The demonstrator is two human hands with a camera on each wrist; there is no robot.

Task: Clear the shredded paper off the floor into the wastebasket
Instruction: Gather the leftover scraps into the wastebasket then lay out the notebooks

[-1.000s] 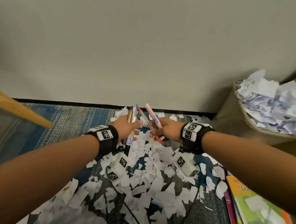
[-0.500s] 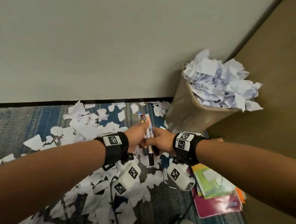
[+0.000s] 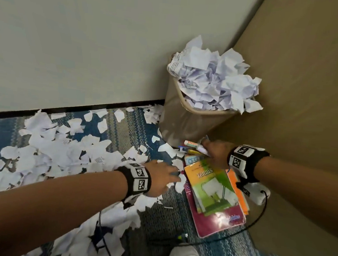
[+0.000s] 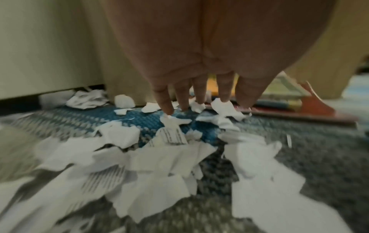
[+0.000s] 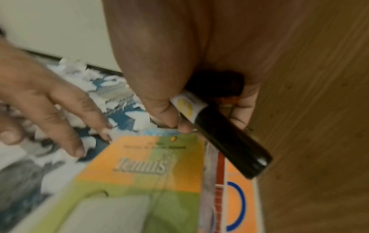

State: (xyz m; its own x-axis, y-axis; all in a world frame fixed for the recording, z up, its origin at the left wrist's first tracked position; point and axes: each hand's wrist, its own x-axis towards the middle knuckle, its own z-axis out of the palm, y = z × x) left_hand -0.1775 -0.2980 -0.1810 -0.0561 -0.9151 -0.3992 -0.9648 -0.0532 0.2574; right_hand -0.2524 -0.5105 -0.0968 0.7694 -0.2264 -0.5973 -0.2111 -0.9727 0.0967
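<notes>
Down on the floor: shredded paper [image 3: 58,150] lies scattered over the blue patterned carpet [image 3: 128,129], thickest to the left, well short of the wastebasket [image 3: 182,118].
Wastebasket: stands in the corner, heaped above its rim with crumpled sheets.
Left hand [image 3: 161,177]: arm stretched forward and low, palm down, fingers straight and spread, grip wide and holding nothing.
Left fingertips [image 4: 168,110]: the left wrist view has them right at small scraps beside the books [image 3: 217,193]; contact is too blurred to call.
Right hand [image 3: 215,153]: reaching at the foot of the wastebasket, just past the far end of the books, fingers curled.
Right grip: closed around markers [image 3: 192,146], their caps poking out to the left in the head view.
Right wrist view only: a black marker [image 5: 229,141] with a white label juts from the fist over the "Tennis" cover [image 5: 139,164], and the left hand shows at the left edge.
</notes>
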